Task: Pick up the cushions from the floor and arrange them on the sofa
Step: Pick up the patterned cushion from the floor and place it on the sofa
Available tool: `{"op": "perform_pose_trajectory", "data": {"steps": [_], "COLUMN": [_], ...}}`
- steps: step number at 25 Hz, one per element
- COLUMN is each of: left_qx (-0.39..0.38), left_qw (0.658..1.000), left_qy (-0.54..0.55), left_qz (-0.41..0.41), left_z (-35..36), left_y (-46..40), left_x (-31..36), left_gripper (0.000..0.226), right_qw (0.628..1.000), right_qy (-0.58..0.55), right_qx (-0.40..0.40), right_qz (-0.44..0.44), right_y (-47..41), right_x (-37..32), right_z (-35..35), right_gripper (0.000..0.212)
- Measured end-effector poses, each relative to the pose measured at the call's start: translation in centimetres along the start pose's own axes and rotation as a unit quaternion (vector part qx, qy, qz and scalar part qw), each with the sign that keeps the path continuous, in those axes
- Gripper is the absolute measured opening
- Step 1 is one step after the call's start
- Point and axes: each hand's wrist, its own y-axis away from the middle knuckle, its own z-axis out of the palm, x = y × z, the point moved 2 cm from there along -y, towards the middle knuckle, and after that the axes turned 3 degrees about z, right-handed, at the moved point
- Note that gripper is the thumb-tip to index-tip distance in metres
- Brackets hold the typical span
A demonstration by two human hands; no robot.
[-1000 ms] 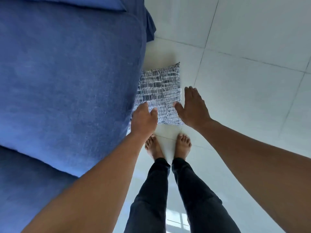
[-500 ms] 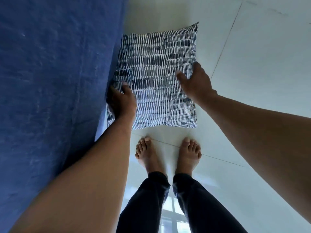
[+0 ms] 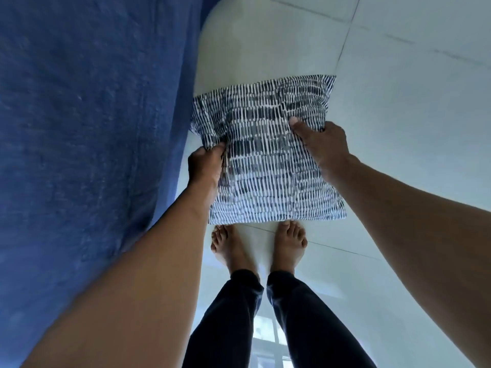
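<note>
The cushion [image 3: 268,155], flat on the floor [image 3: 398,102] half a second ago, now bunches at both side edges beside the sofa [image 3: 79,128]; the lift appears under way. Left hand [image 3: 206,166] and right hand [image 3: 324,144] are each closed, pinching a cushion edge between thumb and fingers.

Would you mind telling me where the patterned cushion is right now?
Mid-frame in the head view, the cushion is gripped by the left hand and right hand, beside the sofa.
</note>
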Motion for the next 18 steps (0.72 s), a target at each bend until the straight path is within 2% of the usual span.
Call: {"op": "perform_pose_trajectory", "data": {"steps": [3, 5, 6, 8, 10, 12, 13, 14, 16, 17, 18], "left_qx": [-0.022, -0.034, -0.047, -0.059, -0.068, -0.068, -0.08, -0.087, -0.097, -0.106, -0.114], "left_qw": [1.0, 0.999, 0.999, 0.998, 0.997, 0.997, 0.996, 0.994, 0.993, 0.992, 0.991], "left_qy": [0.019, 0.016, 0.021, 0.03, 0.028, 0.009, 0.004, -0.006, 0.002, 0.017, 0.031], "left_qz": [0.008, 0.01, 0.009, 0.017, 0.014, 0.038, 0.041, 0.061, 0.069, 0.06, 0.063], "left_z": [-1.0, -2.4, -3.2, -4.8, -6.6, -8.7, -9.6, -10.7, -12.4, -13.3, -14.3], "left_y": [5.8, 10.0, 12.4, 16.2, 20.7, 24.5, 26.5, 28.8, 32.5, 34.3, 36.2], "left_x": [2.3, 3.8, 4.8, 6.4, 8.4, 9.9, 10.6, 11.6, 13.0, 13.7, 14.7], "left_gripper": [0.012, 0.027, 0.027, 0.008, 0.028, 0.017, 0.031, 0.033, 0.01, 0.025, 0.03], "right_qw": [0.998, 0.997, 0.997, 0.997, 0.995, 0.994, 0.993, 0.992, 0.991, 0.99, 0.989], "right_qy": [-0.055, -0.066, -0.067, -0.072, -0.083, -0.098, -0.105, -0.11, -0.117, -0.124, -0.13], "right_qx": [0.004, 0.018, 0.024, 0.031, 0.034, 0.041, 0.042, 0.04, 0.038, 0.035, 0.032], "right_qz": [-0.015, -0.023, -0.025, -0.029, -0.033, -0.037, -0.041, -0.046, -0.056, -0.062, -0.069], "right_y": [5.1, 8.9, 10.9, 14.5, 18.7, 23.0, 25.1, 27.2, 30.7, 32.8, 34.6], "right_x": [-2.2, -3.9, -4.7, -6.0, -7.3, -8.7, -9.4, -10.1, -11.2, -12.0, -12.8], "right_z": [-3.6, -6.1, -7.2, -9.3, -11.6, -14.2, -15.3, -16.3, -17.8, -18.5, -19.1], "right_gripper": [0.035, 0.03, 0.028, 0.029, 0.037, 0.044, 0.043, 0.039, 0.033, 0.033, 0.033]}}
